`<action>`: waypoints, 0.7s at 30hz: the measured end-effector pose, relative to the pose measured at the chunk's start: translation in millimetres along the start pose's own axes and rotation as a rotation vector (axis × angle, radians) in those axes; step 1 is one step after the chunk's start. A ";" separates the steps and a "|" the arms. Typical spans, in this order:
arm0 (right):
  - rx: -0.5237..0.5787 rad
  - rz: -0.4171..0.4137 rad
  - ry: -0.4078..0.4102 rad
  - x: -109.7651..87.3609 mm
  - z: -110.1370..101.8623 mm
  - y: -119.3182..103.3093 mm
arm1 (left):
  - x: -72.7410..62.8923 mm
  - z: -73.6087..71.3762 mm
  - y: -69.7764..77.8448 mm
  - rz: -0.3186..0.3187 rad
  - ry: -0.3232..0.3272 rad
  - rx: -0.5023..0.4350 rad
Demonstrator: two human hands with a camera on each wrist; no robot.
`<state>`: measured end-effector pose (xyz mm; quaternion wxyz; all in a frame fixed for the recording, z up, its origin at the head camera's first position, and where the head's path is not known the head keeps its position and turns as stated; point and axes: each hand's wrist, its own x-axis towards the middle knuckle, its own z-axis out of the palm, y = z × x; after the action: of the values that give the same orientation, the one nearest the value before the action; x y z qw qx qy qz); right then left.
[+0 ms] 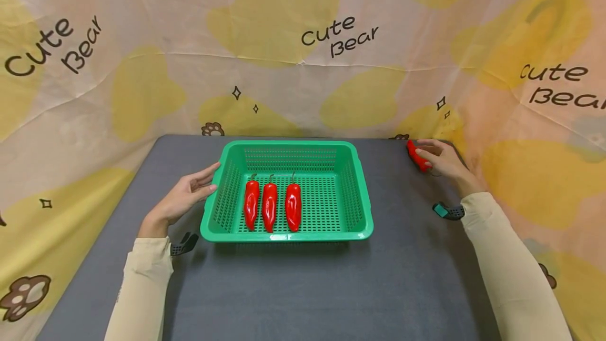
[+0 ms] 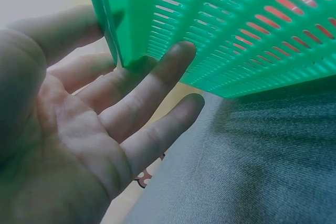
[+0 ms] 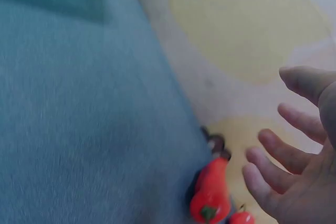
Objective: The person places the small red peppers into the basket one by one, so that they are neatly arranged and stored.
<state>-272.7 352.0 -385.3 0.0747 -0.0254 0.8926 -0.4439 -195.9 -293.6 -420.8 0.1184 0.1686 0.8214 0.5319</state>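
A green plastic basket [image 1: 289, 237] stands on the grey table, with three glossy red chili peppers [image 1: 293, 207] side by side inside. My left hand [image 1: 184, 196] is at the basket's left side, touching its rim. In the left wrist view, its fingers [image 2: 142, 98] extend loosely beneath the rim along the perforated wall. At the table's far right corner, my right hand [image 1: 442, 161] reaches over a red pepper [image 1: 414, 157]. The right wrist view has this hand's fingers spread apart, with the pepper [image 3: 211, 190] outside them. Beside that pepper is a smaller-looking red piece with a stem [image 3: 241, 217], partly cut off.
A printed cloth [image 1: 284, 25] with yellow patches and lettering hangs behind the table and along both sides. Bare grey tabletop [image 1: 303, 288] lies in front of the basket and between it and the right hand. Dark straps [image 1: 447, 211] sit at both wrists.
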 end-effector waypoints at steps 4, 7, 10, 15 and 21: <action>-0.045 0.015 0.061 4.3 -0.1 14.1 | 0.0 0.2 -0.7 0.003 0.002 -0.003; -0.079 0.054 0.096 9.3 1.4 29.2 | -0.5 0.4 -0.6 0.004 0.003 0.000; -0.065 0.094 0.114 14.6 3.9 42.5 | -0.8 0.5 -0.6 0.000 0.004 0.003; -0.062 0.166 0.158 19.3 9.3 56.8 | -1.3 0.6 -1.2 -0.001 0.007 -0.001; -0.144 0.216 0.225 20.2 12.8 64.3 | -1.6 1.4 -1.0 0.002 0.004 -0.008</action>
<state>-289.4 378.6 -446.3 0.0194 0.1154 0.9223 -0.3685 -194.1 -293.4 -422.2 0.1168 0.1678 0.8192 0.5358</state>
